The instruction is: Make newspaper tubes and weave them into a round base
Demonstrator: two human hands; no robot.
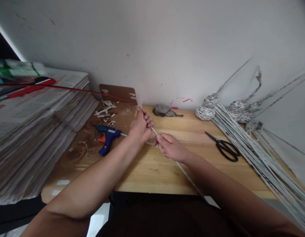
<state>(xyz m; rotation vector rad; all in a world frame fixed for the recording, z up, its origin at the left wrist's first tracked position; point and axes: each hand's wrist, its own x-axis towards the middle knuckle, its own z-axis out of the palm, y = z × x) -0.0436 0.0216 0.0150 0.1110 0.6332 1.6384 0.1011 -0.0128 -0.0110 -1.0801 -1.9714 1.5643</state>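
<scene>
Near the middle of the table, my left hand (140, 124) is closed around one end of a thin white paper tube (154, 130). A whitish translucent strip (139, 99) rises above its fingers. From the left, a long thin red-and-black strip (98, 94) reaches to that hand; whether the fingers grip it I cannot tell. My right hand (171, 147) pinches the paper tube lower down and to the right. A pale strip (188, 176) runs below the right forearm toward me. Left of my left wrist lies a blue glue gun (108, 140) with a white stick in its back.
Stacked newspapers (56, 121) fill the left side. Paper scraps (105, 112) lie on a brown board (81, 154). A grey cloth (164, 110) is by the wall. At right are black scissors (223, 146), a bundle of paper tubes (256, 154) and woven paper pieces (206, 107).
</scene>
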